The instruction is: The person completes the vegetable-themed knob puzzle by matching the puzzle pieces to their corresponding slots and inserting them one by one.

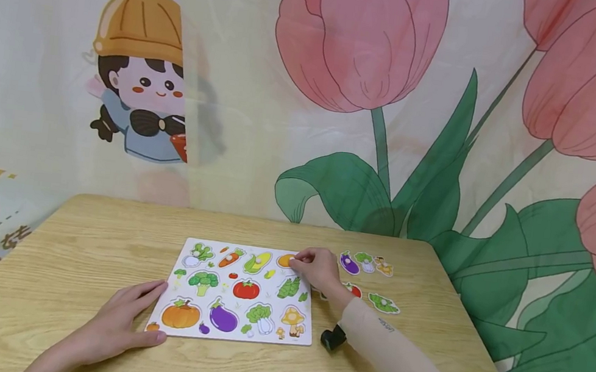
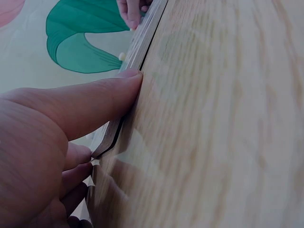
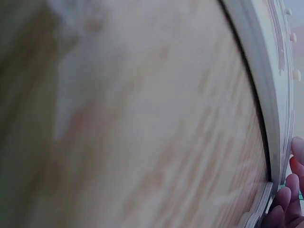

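A white vegetable puzzle board (image 1: 184,289) lies flat on the table. My left hand (image 1: 114,318) rests at its near left corner, thumb along the near edge and fingers against the left edge. In the left wrist view, the thumb (image 2: 102,99) presses the board's side. At the far right corner my right hand (image 1: 318,269) pinches a round orange puzzle piece (image 1: 285,260), partly hidden by the fingertips. Knobbed carrot (image 1: 231,258) and corn (image 1: 258,262) pieces sit in the back row. Right fingertips (image 3: 280,202) show at the edge of the right wrist view.
Right of the board lie loose pieces: an eggplant (image 1: 349,263), a bok choy (image 1: 365,262), a mushroom (image 1: 384,266), a green leafy one (image 1: 384,304) and a red one (image 1: 355,290) partly behind my wrist. A black device (image 1: 333,338) shows beneath the right forearm. A printed curtain (image 1: 240,112) stands behind the table.
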Motion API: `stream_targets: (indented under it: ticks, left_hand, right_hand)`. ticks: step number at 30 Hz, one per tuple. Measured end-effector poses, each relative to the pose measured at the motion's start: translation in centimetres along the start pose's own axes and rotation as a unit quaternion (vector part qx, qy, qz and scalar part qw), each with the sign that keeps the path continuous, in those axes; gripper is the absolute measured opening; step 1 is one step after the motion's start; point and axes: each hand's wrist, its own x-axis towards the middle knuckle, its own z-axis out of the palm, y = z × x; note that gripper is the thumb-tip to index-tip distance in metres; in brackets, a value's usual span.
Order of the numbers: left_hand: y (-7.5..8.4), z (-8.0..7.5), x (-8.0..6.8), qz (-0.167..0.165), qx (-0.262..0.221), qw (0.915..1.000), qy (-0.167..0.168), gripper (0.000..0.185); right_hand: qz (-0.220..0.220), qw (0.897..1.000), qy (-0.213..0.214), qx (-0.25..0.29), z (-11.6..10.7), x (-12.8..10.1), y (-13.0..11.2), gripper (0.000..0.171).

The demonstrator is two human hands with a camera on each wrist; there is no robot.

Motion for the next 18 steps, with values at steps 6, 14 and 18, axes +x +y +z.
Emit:
stream_targets:
  ticks: [6, 14, 18]
  left_hand:
    - [-0.08, -0.02, -0.04, 0.001, -0.001, 1.0000, -0.001, 0.100]
    - [-0.08, -0.06, -0.06, 0.000, -0.002, 1.0000, -0.002, 0.100]
    - [-0.05, -0.10, -0.06, 0.000, -0.004, 1.0000, -0.004, 0.099]
  right_hand:
    - [0.006, 1.000, 0.002, -0.001, 0.10, 0.01, -0.18, 0.013]
    - [0.011, 1.000, 0.005, 0.000, 0.33, 0.06, -0.06, 0.014]
    - [0.008, 1.000, 0.005, 0.000, 0.37, 0.04, 0.07, 0.014]
